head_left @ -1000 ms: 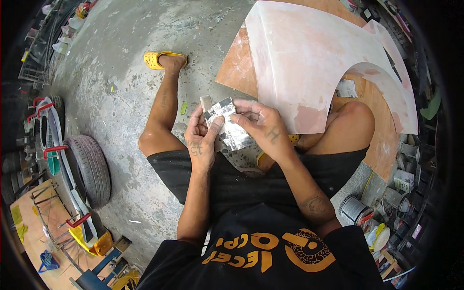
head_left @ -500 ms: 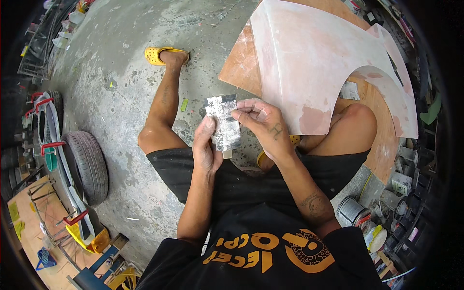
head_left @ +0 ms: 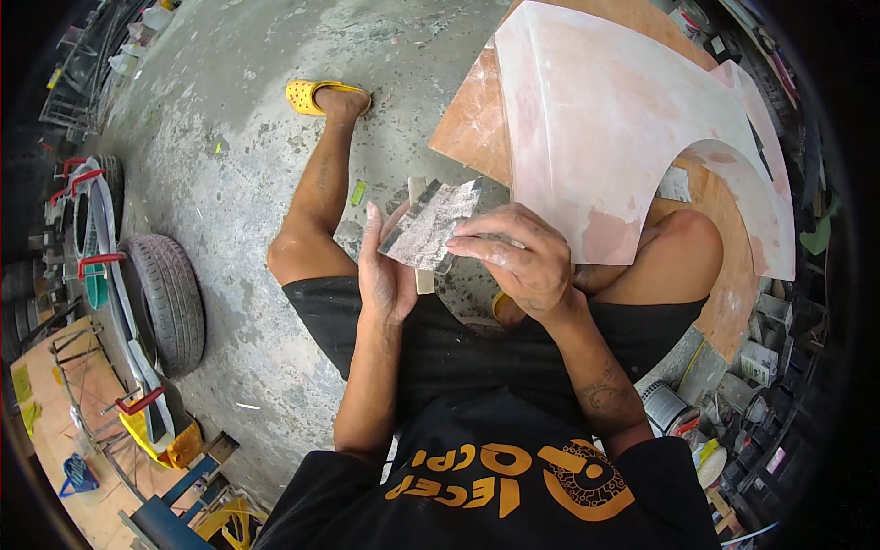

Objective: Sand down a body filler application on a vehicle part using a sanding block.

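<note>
A piece of sandpaper (head_left: 429, 226), dark and coated with pale dust, is tilted over my lap. My right hand (head_left: 522, 257) pinches its right edge between thumb and fingers. Behind the paper stands a narrow cream sanding block (head_left: 425, 280), its two ends showing above and below. My left hand (head_left: 389, 275) supports the block from the left, thumb raised; its other fingers are partly hidden by the paper. White dust covers the fingers of both hands.
A curved car fender (head_left: 596, 119), pinkish white, lies on a wooden board (head_left: 472, 119) at the right. A tire (head_left: 165, 302) and a part held by red clamps (head_left: 101, 260) are at the left. A can (head_left: 665, 403) stands at lower right.
The sandpaper has been turned and lifted off the block, showing a pinkish-grey dusty face. My right hand has rolled over with it, and more of the block shows.
</note>
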A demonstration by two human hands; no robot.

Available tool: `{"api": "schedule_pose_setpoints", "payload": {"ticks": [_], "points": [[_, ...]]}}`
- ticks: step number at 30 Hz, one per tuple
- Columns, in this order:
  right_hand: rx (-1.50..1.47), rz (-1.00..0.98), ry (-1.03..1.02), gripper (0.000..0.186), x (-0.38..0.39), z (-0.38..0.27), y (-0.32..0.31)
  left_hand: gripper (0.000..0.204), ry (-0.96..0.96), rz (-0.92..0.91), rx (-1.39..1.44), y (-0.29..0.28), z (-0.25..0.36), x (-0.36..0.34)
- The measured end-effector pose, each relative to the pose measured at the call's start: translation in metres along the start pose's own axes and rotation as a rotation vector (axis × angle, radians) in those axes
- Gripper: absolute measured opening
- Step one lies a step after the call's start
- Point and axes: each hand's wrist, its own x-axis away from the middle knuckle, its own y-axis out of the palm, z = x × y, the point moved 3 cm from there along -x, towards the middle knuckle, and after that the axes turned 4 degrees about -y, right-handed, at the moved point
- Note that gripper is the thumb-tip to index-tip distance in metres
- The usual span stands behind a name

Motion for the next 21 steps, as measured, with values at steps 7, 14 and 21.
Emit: {"api": "schedule_pose_setpoints", "payload": {"ticks": [7, 14, 21], "points": [[-0.055, -0.133, 0.020, 0.028, 0.009, 0.007, 0.008, 0.050, 0.077, -0.069, -0.230, 0.001, 0.015, 0.006], [-0.318, 0.064, 0.366, 0.027, 0.006, 0.003, 0.015, 0.051, 0.102, -0.050, -0.272, 0.006, 0.017, 0.005], [-0.723, 0.174, 0.892, 0.031, 0.011, 0.017, 0.030, 0.052, 0.103, -0.060, -0.348, 0.010, 0.009, 0.007]]}}
